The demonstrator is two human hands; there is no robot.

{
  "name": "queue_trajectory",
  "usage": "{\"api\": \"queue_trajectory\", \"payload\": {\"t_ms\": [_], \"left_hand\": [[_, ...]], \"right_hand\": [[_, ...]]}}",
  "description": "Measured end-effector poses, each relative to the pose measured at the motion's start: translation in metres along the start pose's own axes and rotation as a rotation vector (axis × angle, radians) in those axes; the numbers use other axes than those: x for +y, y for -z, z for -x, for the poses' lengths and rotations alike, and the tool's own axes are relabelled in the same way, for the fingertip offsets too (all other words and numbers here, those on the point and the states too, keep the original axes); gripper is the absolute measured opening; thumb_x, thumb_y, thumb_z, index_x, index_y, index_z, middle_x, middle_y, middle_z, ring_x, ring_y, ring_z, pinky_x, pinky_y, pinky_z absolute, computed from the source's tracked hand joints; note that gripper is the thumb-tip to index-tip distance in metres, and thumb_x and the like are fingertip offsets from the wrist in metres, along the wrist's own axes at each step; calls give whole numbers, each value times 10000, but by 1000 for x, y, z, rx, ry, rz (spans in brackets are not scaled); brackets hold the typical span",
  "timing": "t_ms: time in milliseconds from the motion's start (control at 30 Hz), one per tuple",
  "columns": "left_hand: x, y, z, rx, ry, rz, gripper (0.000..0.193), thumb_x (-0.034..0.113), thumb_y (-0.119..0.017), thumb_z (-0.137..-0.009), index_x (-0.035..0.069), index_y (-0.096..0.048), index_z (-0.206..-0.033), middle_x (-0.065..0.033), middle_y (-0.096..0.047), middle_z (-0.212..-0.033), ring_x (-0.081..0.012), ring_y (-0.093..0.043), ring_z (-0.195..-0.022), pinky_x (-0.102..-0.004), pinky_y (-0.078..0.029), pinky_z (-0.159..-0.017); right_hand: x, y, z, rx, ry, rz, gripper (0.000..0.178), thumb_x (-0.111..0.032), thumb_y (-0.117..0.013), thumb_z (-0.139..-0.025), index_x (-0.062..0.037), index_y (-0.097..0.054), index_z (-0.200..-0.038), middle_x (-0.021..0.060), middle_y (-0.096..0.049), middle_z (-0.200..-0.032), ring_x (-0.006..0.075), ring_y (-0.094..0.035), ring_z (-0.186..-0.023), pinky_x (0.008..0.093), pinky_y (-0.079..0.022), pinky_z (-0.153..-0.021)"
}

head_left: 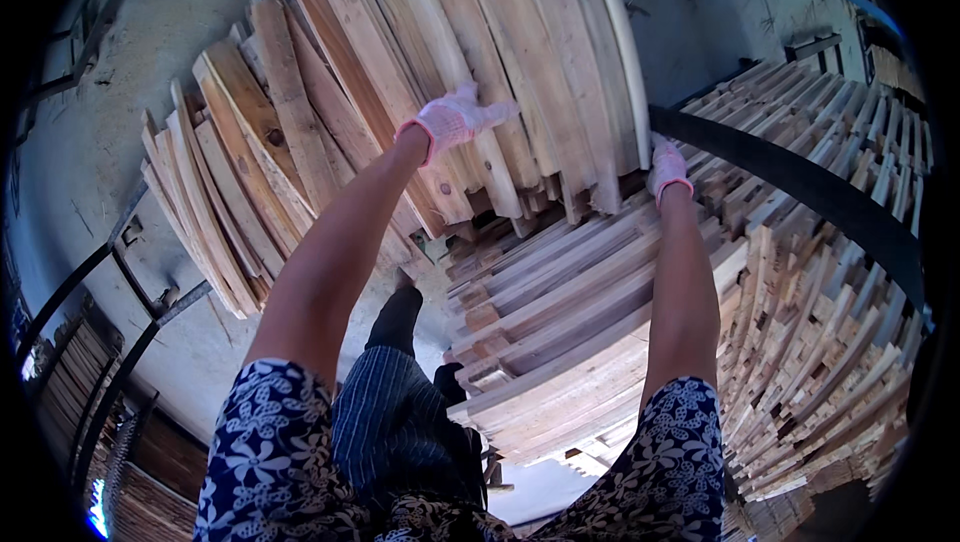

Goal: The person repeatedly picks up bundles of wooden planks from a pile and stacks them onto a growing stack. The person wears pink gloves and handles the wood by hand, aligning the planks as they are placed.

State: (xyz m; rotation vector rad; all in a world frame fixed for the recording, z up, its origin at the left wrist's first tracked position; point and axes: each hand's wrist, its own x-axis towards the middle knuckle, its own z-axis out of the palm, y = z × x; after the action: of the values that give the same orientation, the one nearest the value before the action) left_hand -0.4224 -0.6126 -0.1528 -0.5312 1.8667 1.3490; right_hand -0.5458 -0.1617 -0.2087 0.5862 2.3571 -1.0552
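My left hand (455,119), in a white glove with a pink cuff, lies flat on the face of a bundle of long pale wooden slats (400,72) that leans against the wall. My right hand (666,168), gloved the same way, grips the right lower edge of that bundle, next to a slat's end. Both forearms reach up from floral sleeves at the lower edge. Below the hands lies a stack of slats (560,312) laid crosswise.
A large ordered pile of stacked slats (830,272) fills the right side, crossed by a dark metal bar (800,187). A grey concrete wall (120,62) stands behind, with metal rails (110,272) at the left. My striped trouser leg and dark shoe (398,317) show below.
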Motion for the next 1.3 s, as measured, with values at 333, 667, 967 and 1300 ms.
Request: {"api": "queue_trajectory", "payload": {"t_ms": [333, 667, 967, 1300], "left_hand": [[0, 25, 8, -58, 102, 7, 1274, 780, -671, -782, -55, -143, -1588, -319, -214, -1624, -368, -281, -1514, -433, -310, -1213], [15, -11, 54, 189, 251, 627, 1395, 705, -789, -707, -14, -1, -1605, -272, -363, -1570, -361, -379, -1459, -438, -330, -1185], [-13, -4, 60, 58, 57, 1064, 1231, 593, -833, -735, 66, -122, -1591, -183, -399, -1541, -314, -445, -1398, -498, -416, -1114], [-84, 66, 245, -158, -106, 846, 665, 475, -645, -950, 15, -519, -1413, -131, -626, -1315, -203, -637, -1174, -351, -512, -1023]], "right_hand": [[-100, -86, 109, -75, -364, -486, 727, -665, -528, -946, -203, -486, -1505, 42, -512, -1511, 272, -461, -1378, 528, -339, -1135], [-150, -189, 226, -203, -158, -27, 827, -733, -455, -941, -170, -348, -1537, 175, -484, -1438, 374, -518, -1273, 491, -524, -964], [-196, -192, 200, -250, -36, 112, 988, -767, -474, -907, -71, -318, -1590, 205, -401, -1567, 357, -436, -1406, 446, -333, -1143], [-212, -209, 388, -746, -344, -548, 975, -756, -518, -912, -101, -272, -1591, 113, -430, -1536, 267, -481, -1350, 420, -384, -1133]]}}
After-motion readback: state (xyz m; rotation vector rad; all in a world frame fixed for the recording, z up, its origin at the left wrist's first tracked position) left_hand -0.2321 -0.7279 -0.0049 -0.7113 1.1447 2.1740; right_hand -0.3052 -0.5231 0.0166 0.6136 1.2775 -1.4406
